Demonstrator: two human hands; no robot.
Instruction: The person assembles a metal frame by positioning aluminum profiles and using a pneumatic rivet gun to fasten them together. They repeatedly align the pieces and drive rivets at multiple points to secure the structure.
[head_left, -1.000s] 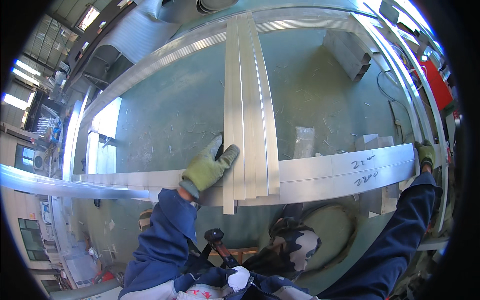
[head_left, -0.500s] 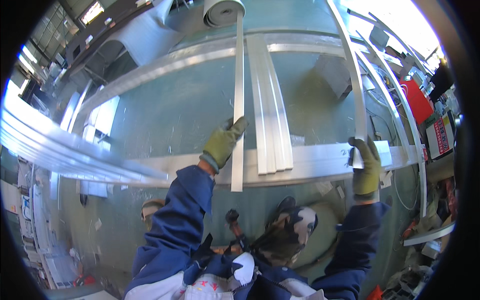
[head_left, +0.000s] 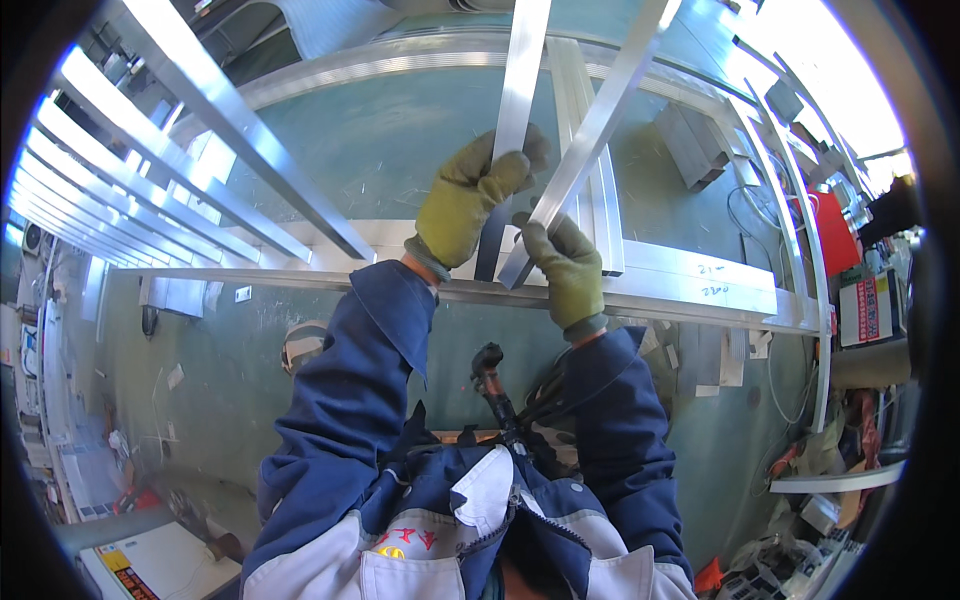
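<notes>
My left hand [head_left: 465,205], in a green work glove, is closed around a long flat aluminium bar [head_left: 522,85], whose near end shows below the fingers. Just to the right, my gloved right hand [head_left: 570,265] grips the near end of a second aluminium bar [head_left: 610,95], which slants away to the far right. These near ends lie close together above the near rail [head_left: 660,270]. Behind the second bar, a few pale bars [head_left: 603,205] lie side by side across the near and far rails; part of them is hidden.
At left, several aluminium bars [head_left: 235,125] stand spaced in a row across the rails. The far rail [head_left: 370,75] curves behind. Further right are a box-shaped metal profile [head_left: 690,145], long bars [head_left: 775,160] and a red box [head_left: 835,230]. Below lies the green floor [head_left: 240,400].
My right hand has come left with its bar, close beside my left hand. The left-hand bar's near end has drawn back toward the near rail. The view has also shifted.
</notes>
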